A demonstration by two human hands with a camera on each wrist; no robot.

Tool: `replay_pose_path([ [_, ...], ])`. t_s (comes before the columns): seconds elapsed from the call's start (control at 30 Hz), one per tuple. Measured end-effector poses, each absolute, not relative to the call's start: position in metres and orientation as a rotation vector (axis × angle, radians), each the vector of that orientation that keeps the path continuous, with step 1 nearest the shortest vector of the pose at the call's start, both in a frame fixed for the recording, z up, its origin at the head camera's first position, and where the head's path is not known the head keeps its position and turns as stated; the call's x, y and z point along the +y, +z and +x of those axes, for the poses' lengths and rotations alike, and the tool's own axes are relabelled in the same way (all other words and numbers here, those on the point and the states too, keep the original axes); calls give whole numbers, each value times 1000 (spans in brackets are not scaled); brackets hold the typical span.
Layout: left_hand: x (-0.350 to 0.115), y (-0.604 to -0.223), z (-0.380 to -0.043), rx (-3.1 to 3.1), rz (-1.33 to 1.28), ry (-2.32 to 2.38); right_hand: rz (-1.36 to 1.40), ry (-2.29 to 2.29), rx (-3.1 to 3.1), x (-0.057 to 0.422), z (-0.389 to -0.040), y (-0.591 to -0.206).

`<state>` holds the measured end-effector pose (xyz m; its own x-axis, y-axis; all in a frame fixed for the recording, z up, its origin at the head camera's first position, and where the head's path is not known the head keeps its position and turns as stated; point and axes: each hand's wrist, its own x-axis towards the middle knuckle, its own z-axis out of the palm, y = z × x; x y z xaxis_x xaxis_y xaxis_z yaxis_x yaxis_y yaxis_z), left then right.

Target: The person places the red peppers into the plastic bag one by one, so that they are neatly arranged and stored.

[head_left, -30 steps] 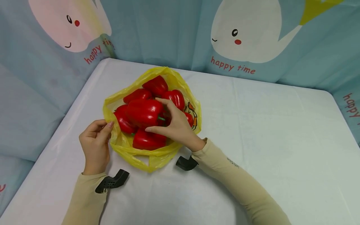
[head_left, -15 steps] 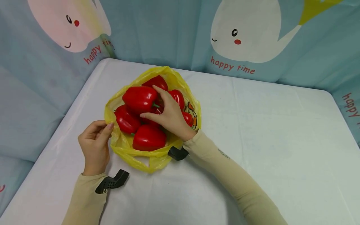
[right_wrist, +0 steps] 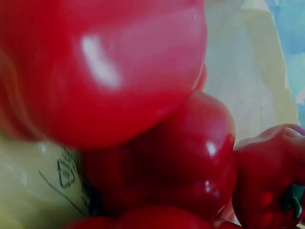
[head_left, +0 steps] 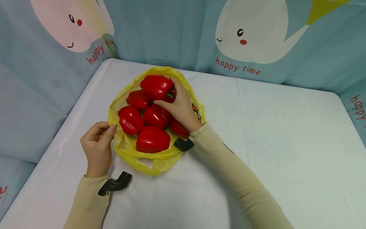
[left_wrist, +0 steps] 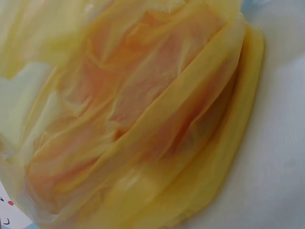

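A yellow plastic bag [head_left: 130, 152] lies wide-mouthed on the white table, with several red bell peppers [head_left: 152, 140] inside. At its left rim, my left hand [head_left: 98, 149] pinches the plastic between thumb and fingers. My right hand [head_left: 183, 106] reaches into the bag's far side. Its thumb and fingers grip a red bell pepper [head_left: 155, 86] by the end with the green stem. In the right wrist view, that gripped pepper [right_wrist: 259, 176] shows at the right edge with a fingertip on it. Only the bag's outer folds [left_wrist: 143, 129] fill the left wrist view; the left hand is hidden there.
The white tablecloth [head_left: 280, 152] stretches out to the right of the bag. A blue curtain [head_left: 177, 35] with printed whales hangs behind and to the left. Black wrist cameras [head_left: 115, 184] sit on both sleeves, the right one close to the bag's near rim.
My right hand has moved the gripped bell pepper away from me, from the middle of the pile to the bag's far side. My left hand stays on the rim.
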<state>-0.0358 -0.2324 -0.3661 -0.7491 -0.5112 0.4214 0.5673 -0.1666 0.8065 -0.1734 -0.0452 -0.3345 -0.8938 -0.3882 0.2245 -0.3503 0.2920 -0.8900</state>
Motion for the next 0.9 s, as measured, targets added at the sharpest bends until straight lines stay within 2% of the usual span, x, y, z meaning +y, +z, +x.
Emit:
replay_pose_path([
  [0.27,-233,-368,-39,-1426,-53,-1983,-726,-1794,2393,-37,-173,-336],
  [0.5,-233,-370,-42,-1453,-26,-1977,-755,-1820,2458,-11,-162,-335],
  [0.73,-240,-376,-37,-1513,64,-1959,-868,-1806,2633,49,-155,-337],
  [0.9,-261,-372,-33,-1557,56,-1832,-838,-1536,2923,112,-163,-337],
])
